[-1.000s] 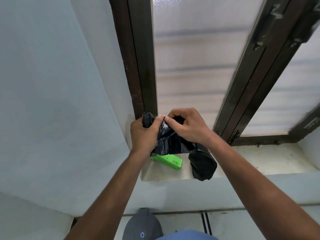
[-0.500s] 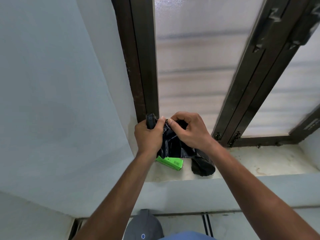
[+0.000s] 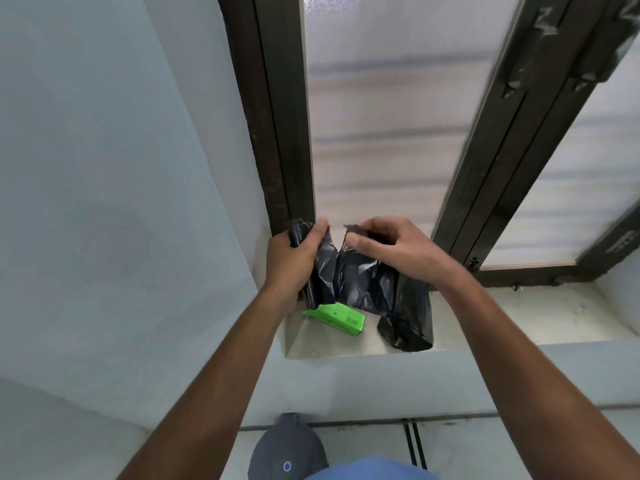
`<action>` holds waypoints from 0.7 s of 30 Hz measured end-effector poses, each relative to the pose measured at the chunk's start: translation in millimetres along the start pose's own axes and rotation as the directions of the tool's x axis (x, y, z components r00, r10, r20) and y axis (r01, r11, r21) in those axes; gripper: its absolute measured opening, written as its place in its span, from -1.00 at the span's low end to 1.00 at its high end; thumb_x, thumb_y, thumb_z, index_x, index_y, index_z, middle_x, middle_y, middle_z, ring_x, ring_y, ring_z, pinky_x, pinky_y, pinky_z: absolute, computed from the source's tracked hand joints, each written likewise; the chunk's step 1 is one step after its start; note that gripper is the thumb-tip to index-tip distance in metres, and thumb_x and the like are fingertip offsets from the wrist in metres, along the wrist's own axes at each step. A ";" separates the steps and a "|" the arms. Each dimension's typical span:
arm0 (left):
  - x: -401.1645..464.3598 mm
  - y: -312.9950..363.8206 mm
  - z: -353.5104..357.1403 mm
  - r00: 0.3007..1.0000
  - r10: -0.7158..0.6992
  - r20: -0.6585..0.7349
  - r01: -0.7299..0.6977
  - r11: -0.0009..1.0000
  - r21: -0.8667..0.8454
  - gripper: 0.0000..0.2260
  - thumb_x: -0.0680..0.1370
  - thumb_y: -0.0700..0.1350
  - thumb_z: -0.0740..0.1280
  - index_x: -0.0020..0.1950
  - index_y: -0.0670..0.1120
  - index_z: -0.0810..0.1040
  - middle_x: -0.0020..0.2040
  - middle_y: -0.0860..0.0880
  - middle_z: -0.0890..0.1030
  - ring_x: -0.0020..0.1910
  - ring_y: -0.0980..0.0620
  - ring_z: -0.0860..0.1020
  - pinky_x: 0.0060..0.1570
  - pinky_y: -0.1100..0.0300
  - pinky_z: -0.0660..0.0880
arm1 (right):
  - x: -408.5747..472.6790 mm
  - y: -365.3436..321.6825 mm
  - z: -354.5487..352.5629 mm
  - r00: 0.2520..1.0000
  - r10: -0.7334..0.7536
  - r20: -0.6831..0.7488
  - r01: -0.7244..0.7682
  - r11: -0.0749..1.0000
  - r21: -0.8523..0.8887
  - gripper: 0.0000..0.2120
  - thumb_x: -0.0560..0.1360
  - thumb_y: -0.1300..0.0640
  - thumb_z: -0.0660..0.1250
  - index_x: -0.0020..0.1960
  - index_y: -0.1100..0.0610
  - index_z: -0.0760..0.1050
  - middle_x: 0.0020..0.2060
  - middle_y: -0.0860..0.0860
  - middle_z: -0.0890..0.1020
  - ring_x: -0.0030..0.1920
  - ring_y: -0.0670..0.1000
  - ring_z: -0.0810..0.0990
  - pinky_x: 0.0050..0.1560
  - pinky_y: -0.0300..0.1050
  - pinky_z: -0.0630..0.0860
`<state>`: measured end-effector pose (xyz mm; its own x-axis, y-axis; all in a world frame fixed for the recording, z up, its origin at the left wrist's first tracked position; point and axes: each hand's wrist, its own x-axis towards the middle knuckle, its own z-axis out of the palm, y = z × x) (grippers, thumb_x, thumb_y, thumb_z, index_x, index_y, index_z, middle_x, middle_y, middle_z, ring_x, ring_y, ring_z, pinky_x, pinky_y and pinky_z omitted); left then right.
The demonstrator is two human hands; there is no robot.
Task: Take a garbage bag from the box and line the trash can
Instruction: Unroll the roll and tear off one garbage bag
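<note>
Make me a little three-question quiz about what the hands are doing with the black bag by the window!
1. True or false: the green box lies on the window ledge.
2. Which hand grips the rolled-up end of the black bag: the left hand or the right hand?
3. Fill in: the top edge of the bag between the two hands has a ____.

Key
1. True.
2. The left hand; the right hand pinches the other side of the top edge.
3. Gap: it looks torn or pulled apart.
</note>
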<state>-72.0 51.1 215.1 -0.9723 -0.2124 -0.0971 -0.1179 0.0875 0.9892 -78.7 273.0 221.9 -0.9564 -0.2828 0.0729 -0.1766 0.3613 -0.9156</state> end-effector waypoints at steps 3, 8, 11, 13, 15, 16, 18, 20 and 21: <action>-2.9 -0.4 -1.4 0.996 -0.068 0.059 0.067 0.998 0.022 -0.57 0.52 0.33 0.52 -0.06 -0.05 0.77 -0.10 0.04 0.81 -0.03 0.05 0.77 0.10 0.08 0.69 | -0.7 3.8 -10.2 0.991 0.089 0.101 -0.073 0.986 -0.150 -0.60 0.55 -0.29 0.60 -0.02 0.06 0.78 -0.23 0.08 0.75 -0.24 -0.10 0.64 -0.17 -0.16 0.50; -0.2 -5.8 -8.4 0.968 -0.187 0.169 0.173 0.980 0.094 -0.43 0.49 0.46 0.44 0.08 -0.04 0.74 0.01 0.01 0.80 0.08 0.01 0.75 0.21 0.01 0.68 | 5.8 14.5 -17.4 0.987 0.122 0.109 -0.101 0.978 -0.185 -0.52 0.49 -0.34 0.62 -0.03 0.08 0.69 -0.23 0.10 0.70 -0.20 -0.03 0.64 -0.10 -0.03 0.54; -0.1 -4.8 -7.9 0.941 -0.245 0.235 0.231 0.969 0.088 -0.43 0.54 0.45 0.37 0.18 -0.03 0.72 0.06 0.00 0.80 0.11 -0.02 0.76 0.19 0.02 0.68 | 8.5 19.3 -18.4 0.977 0.162 0.141 -0.120 0.957 -0.266 -0.53 0.56 -0.35 0.56 0.02 0.07 0.63 -0.21 0.06 0.66 -0.19 0.01 0.61 -0.10 0.00 0.52; 1.6 -4.9 -8.2 0.927 -0.269 0.260 0.247 0.962 0.113 -0.41 0.55 0.47 0.32 0.24 0.00 0.70 0.10 0.01 0.80 0.11 -0.01 0.75 0.08 0.06 0.68 | 10.5 23.6 -20.0 0.967 0.200 0.159 -0.146 0.943 -0.301 -0.57 0.62 -0.28 0.53 0.06 0.11 0.62 -0.20 0.05 0.65 -0.18 0.05 0.60 -0.10 0.02 0.49; 2.7 -6.8 -10.7 0.919 -0.278 0.279 0.244 0.958 0.150 -0.32 0.50 0.53 0.31 0.30 0.00 0.68 0.16 0.01 0.79 0.14 -0.01 0.75 0.13 0.03 0.68 | 12.5 26.7 -24.1 0.956 0.230 0.180 -0.171 0.941 -0.292 -0.60 0.64 -0.20 0.52 0.08 0.15 0.62 -0.18 0.08 0.67 -0.16 0.10 0.61 -0.07 0.06 0.50; 3.7 -8.1 -12.0 0.916 -0.280 0.287 0.243 0.957 0.159 -0.25 0.45 0.57 0.32 0.33 0.00 0.68 0.20 0.01 0.78 0.17 -0.02 0.74 0.23 -0.02 0.67 | 13.3 27.1 -25.8 0.953 0.239 0.186 -0.181 0.941 -0.285 -0.61 0.64 -0.18 0.52 0.09 0.17 0.61 -0.17 0.09 0.69 -0.15 0.10 0.62 -0.05 0.09 0.52; 5.6 -11.0 -12.9 0.916 -0.275 0.292 0.239 0.959 0.153 -0.20 0.40 0.60 0.36 0.32 -0.01 0.70 0.19 0.01 0.79 0.20 -0.03 0.74 0.34 -0.09 0.64 | 14.2 27.0 -27.6 0.948 0.264 0.181 -0.212 0.942 -0.262 -0.63 0.63 -0.16 0.55 0.16 0.12 0.61 -0.05 0.09 0.78 -0.09 0.08 0.70 0.07 0.14 0.61; 5.0 -11.4 -13.6 0.908 -0.272 0.318 0.237 0.961 0.147 -0.30 0.45 0.51 0.42 0.27 -0.03 0.72 0.14 -0.01 0.81 0.18 -0.03 0.76 0.35 -0.09 0.63 | 12.0 23.7 -29.2 0.938 0.296 0.182 -0.249 0.937 -0.243 -0.60 0.60 -0.18 0.59 0.27 0.05 0.61 0.11 0.04 0.81 0.06 0.07 0.79 0.24 0.08 0.66; 5.3 -12.2 -14.8 0.895 -0.274 0.351 0.236 0.960 0.147 -0.37 0.48 0.45 0.46 0.27 -0.03 0.73 0.14 -0.01 0.81 0.19 -0.03 0.76 0.36 -0.09 0.63 | 11.7 22.7 -29.7 0.934 0.304 0.188 -0.252 0.933 -0.256 -0.54 0.57 -0.23 0.61 0.30 0.02 0.63 0.14 0.02 0.81 0.13 0.07 0.80 0.32 0.08 0.67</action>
<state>-72.7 34.5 204.2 -0.9090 0.1280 -0.3967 -0.3726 0.1772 0.9109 -100.8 304.3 213.8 -0.9030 -0.3216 -0.2849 0.0170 0.6360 -0.7715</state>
